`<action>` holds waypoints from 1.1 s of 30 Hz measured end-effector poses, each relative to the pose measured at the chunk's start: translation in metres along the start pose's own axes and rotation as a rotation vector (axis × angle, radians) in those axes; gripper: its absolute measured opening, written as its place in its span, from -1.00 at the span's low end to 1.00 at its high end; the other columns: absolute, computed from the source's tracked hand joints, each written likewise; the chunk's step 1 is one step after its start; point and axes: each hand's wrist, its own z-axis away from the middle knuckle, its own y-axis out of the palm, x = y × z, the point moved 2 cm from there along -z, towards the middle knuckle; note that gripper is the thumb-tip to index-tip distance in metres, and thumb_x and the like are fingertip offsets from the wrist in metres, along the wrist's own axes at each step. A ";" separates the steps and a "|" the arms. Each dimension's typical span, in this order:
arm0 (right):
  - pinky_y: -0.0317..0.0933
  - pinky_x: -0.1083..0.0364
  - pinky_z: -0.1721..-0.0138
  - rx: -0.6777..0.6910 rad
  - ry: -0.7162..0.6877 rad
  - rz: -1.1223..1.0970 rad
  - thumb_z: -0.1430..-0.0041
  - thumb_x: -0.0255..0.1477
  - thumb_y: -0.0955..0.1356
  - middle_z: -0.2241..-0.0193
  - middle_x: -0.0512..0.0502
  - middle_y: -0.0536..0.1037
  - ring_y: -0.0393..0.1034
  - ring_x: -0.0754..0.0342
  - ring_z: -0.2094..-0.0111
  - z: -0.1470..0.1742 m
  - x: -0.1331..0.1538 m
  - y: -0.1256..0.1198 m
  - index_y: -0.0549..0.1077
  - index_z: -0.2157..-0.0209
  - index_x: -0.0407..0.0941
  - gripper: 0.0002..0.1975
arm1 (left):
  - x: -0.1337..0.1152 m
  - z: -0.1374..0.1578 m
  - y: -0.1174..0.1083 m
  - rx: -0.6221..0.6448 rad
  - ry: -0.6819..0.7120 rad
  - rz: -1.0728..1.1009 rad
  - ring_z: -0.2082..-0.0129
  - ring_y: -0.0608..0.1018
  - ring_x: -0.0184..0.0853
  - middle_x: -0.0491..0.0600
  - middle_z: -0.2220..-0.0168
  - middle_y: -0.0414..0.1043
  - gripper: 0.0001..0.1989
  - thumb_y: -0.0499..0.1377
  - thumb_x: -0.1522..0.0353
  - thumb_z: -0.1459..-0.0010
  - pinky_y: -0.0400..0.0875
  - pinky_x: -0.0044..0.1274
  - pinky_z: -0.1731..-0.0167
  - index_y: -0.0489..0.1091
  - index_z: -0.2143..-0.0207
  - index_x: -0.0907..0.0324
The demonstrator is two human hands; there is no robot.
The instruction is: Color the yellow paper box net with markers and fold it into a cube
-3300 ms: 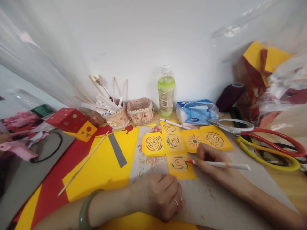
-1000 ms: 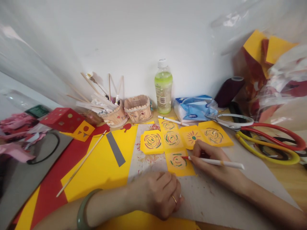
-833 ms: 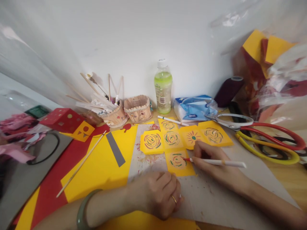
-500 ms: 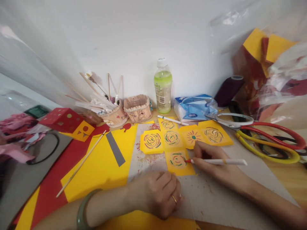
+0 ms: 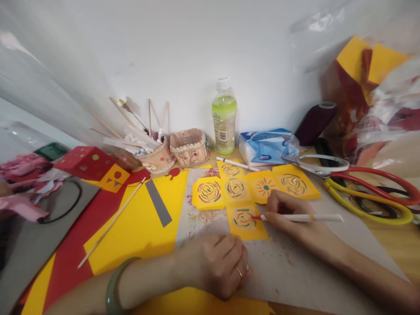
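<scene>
Head view: a cross-shaped yellow paper net [image 5: 244, 202], marked with coloured drawings [image 5: 235, 188], is laid flat on a grey board [image 5: 282, 271] on the table [image 5: 392, 238]. A white marker [image 5: 298, 217] is pinched between the thumb and fingers of the right hand [image 5: 290, 204], its red tip held at the drawing on the net's nearest panel. Nearer than that panel and slightly to its left, the left hand [image 5: 223, 264] is curled into a fist over the board; whether anything is enclosed cannot be told. Behind the net, a white pen [image 5: 236, 164], a bottle [image 5: 224, 127] and a blue tissue pack [image 5: 267, 146] are placed. Red-handled scissors [image 5: 412, 192] are laid right of the net; to its left, a wooden stick [image 5: 113, 221] is laid partly across a yellow sheet [image 5: 138, 227].
</scene>
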 end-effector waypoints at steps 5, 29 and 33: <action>-0.07 0.16 0.60 -0.069 -0.033 -0.006 -0.07 -0.33 0.26 0.66 0.09 0.16 0.03 0.17 0.60 0.000 0.003 -0.003 0.12 0.64 -0.08 -0.72 | -0.002 0.003 0.003 0.102 0.033 -0.025 0.50 0.48 -0.38 0.05 0.47 0.46 -0.78 -0.01 0.40 -0.16 0.38 -0.57 0.56 0.37 0.42 0.33; 0.05 0.20 0.58 0.119 -0.065 0.070 -0.15 -0.31 0.28 0.61 0.06 0.33 0.17 0.18 0.57 0.000 0.002 0.023 0.27 0.53 -0.10 -0.76 | -0.002 0.001 0.003 -0.042 0.027 -0.003 0.58 0.46 -0.33 0.08 0.52 0.47 -0.82 0.07 0.43 -0.05 0.32 -0.52 0.65 0.38 0.56 0.32; 0.07 0.20 0.58 0.112 -0.078 0.083 -0.13 -0.32 0.29 0.61 0.05 0.36 0.20 0.17 0.56 0.001 0.000 0.023 0.27 0.54 -0.10 -0.77 | -0.001 0.001 0.003 -0.040 0.032 -0.007 0.58 0.47 -0.31 0.08 0.52 0.48 -0.83 0.09 0.43 -0.04 0.30 -0.52 0.67 0.38 0.55 0.33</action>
